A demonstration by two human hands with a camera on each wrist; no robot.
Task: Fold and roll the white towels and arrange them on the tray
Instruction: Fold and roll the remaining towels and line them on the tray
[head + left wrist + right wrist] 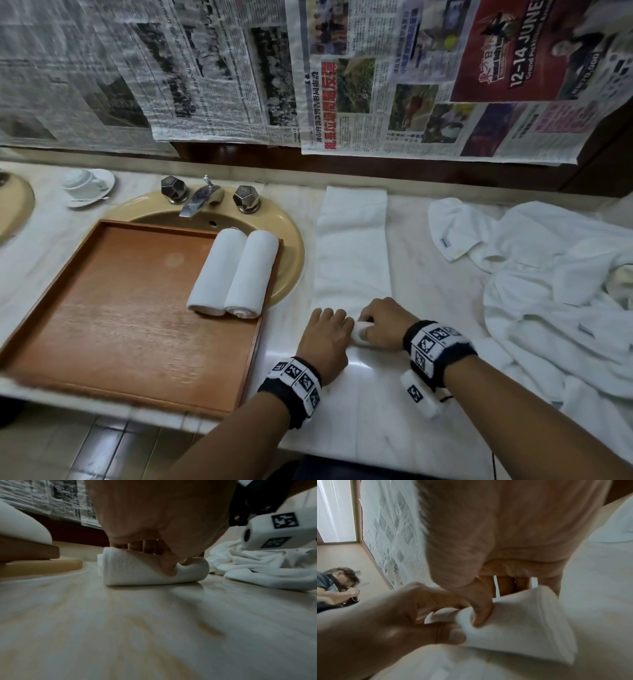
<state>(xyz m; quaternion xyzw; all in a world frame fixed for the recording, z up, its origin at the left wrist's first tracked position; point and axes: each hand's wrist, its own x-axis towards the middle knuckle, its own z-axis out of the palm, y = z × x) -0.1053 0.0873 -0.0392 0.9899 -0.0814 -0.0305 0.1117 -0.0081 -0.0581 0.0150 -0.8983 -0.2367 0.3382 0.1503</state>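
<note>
A white towel [352, 246], folded into a long strip, lies on the marble counter [387, 421] and runs away from me. Its near end is wound into a small roll [154, 569] [513, 622]. My left hand [329, 329] and right hand [380, 320] sit side by side on that roll, fingers curled over it and thumbs pressed into its near side. Two finished rolled towels [236, 272] lie side by side at the right edge of the wooden tray [113, 308].
The tray rests partly over a tan sink [291, 253] with a chrome tap [202, 197]. A heap of loose white towels [548, 274] covers the counter's right. A cup on a saucer [87, 185] stands far left. Newspapers [308, 68] hang on the wall.
</note>
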